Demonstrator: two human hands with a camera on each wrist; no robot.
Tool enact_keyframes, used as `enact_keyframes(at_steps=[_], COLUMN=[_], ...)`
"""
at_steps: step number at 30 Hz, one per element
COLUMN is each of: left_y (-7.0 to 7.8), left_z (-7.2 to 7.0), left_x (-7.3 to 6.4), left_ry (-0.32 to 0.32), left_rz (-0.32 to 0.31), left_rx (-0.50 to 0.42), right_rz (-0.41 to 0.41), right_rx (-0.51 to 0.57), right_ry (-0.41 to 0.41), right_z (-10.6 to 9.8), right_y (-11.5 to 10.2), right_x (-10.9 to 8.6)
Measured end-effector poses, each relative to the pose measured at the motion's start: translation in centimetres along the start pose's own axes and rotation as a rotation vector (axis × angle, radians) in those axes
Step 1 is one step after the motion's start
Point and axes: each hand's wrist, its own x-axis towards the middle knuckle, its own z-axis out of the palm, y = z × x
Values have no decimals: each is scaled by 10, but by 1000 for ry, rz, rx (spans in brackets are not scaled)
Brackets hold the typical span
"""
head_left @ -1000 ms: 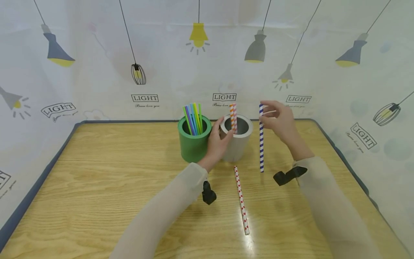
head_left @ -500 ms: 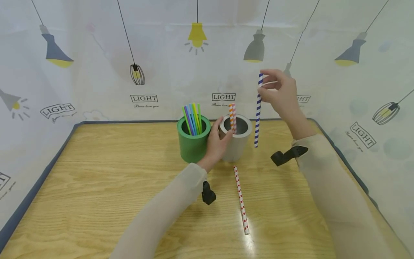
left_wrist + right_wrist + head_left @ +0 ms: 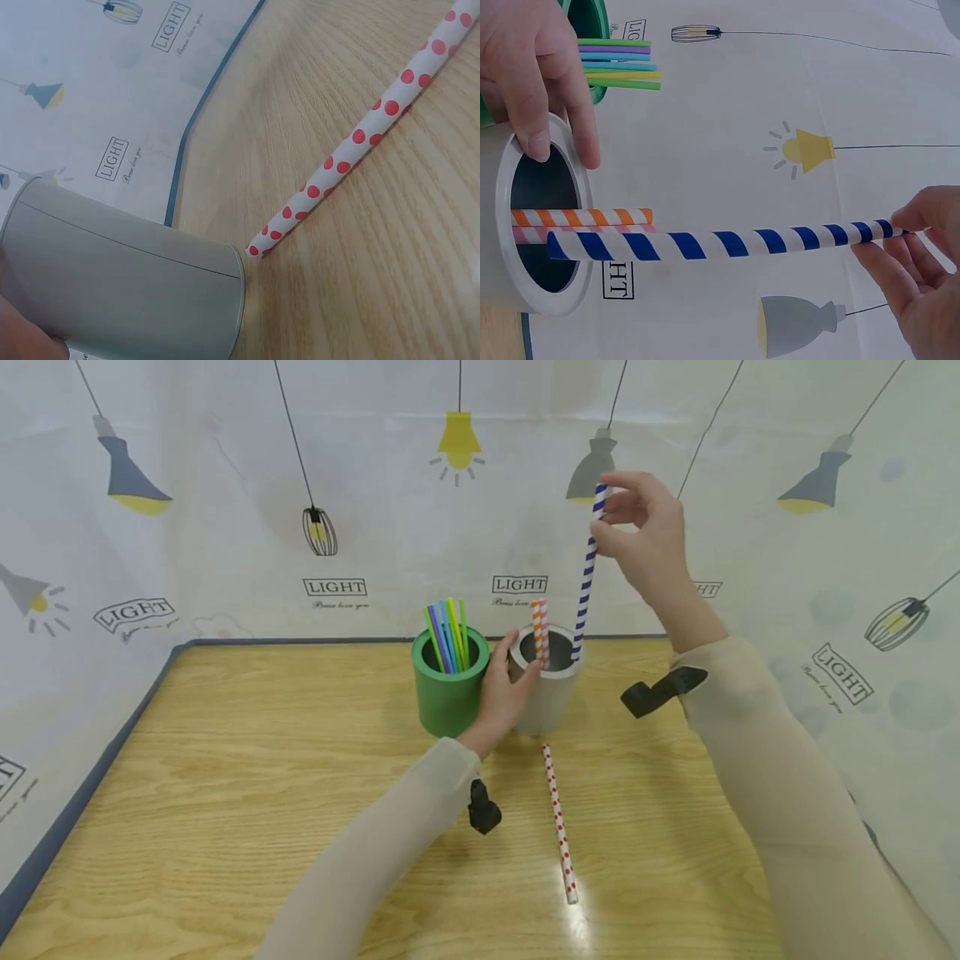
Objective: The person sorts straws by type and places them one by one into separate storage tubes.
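Observation:
High at the right, my right hand (image 3: 651, 535) pinches a blue-and-white striped paper straw (image 3: 584, 589) near its top end. The straw leans slightly, and its lower end overlaps the right rim of a grey cup (image 3: 546, 706) in the head view. From the right wrist, that lower end (image 3: 566, 246) shows in front of the cup's mouth. My left hand (image 3: 504, 697) holds the grey cup by its left side, thumb at the front of the rim. Inside this cup stand an orange-striped straw (image 3: 619, 217) and a pink-striped straw (image 3: 545, 631).
Left of the grey cup stands a green cup (image 3: 448, 706) with several bright plastic straws (image 3: 447, 639). A white straw with red dots (image 3: 558, 818) lies on the wooden table (image 3: 262, 777) in front. A printed cloth wall (image 3: 390, 518) rises behind the table.
My right hand has raised the blue-striped straw and moved it slightly left, from beside the grey cup to its rim. The left hand stays at the cup.

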Motion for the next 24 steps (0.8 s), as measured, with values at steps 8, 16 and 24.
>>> enact_keyframes(at_steps=[8,16,24], left_y=[0,1,-1], left_z=[0,0,-1], left_x=[0,0,1], left_ry=[-1,-7,-14], left_rz=[-2,7,18], left_rx=[-4,-22,-23], right_rz=[-10,87,183], right_rx=[28,-17,-50], right_ry=[-59,-125,-236], right_z=[13,32,43], right_y=[19,54,80], right_x=[0,-8,-20])
